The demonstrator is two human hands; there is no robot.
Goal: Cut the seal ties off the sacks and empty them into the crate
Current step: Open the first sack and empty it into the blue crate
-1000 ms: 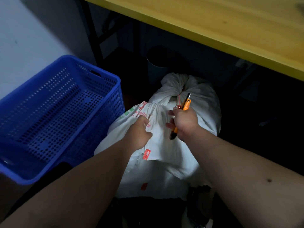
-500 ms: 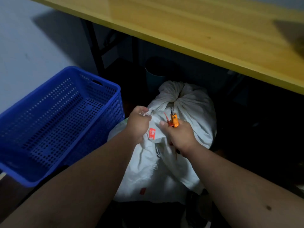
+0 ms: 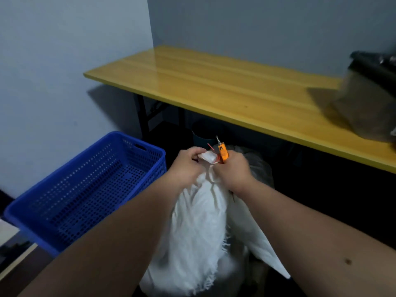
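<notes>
Head view. The left hand [image 3: 188,162], fingers curled tight, pinches the gathered neck of a white woven plastic sack [image 3: 199,221] held upright between both forearms. The right hand [image 3: 233,170] grips the neck from the other side, fist closed round an orange-handled cutter [image 3: 222,152] whose metal tip points up. A thin red seal tie [image 3: 211,146] shows just beside the blade. The blue perforated plastic crate [image 3: 85,189] stands to the left, near a yellow wooden table [image 3: 214,86].
</notes>
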